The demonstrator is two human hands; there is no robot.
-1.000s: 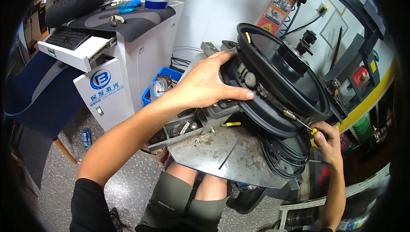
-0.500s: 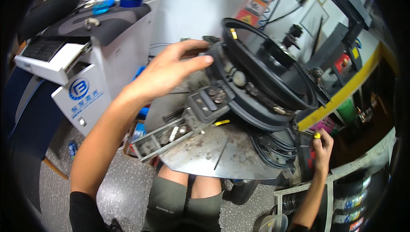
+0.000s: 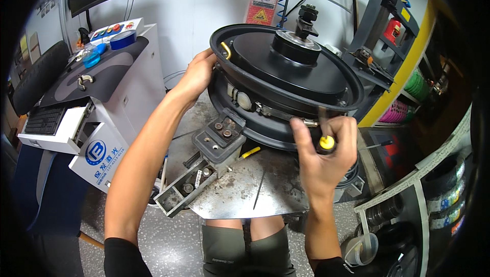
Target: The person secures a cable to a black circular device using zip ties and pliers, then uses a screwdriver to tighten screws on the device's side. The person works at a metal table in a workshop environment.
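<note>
A black wheel rim with a wide hub at its centre sits tilted on the stand, without a tyre. My left hand is closed on the rim's left edge, with most fingers hidden behind it. Around the rim's groove runs a metal strap that carries a pale round piece. My right hand, curled with the thumb raised, grips what looks like a screwdriver by its yellow-ended handle. It is close to the strap at the rim's front right; motion blurs its shaft.
A metal bench plate with a bolted clamp block lies under the rim. To the left stands a white machine cabinet with an open keyboard drawer. Tyres fill a rack at the right, and a bucket stands below.
My right hand has come in from the far right to the rim's front with the screwdriver. My left hand has closed on the rim's left edge. The view has shifted.
</note>
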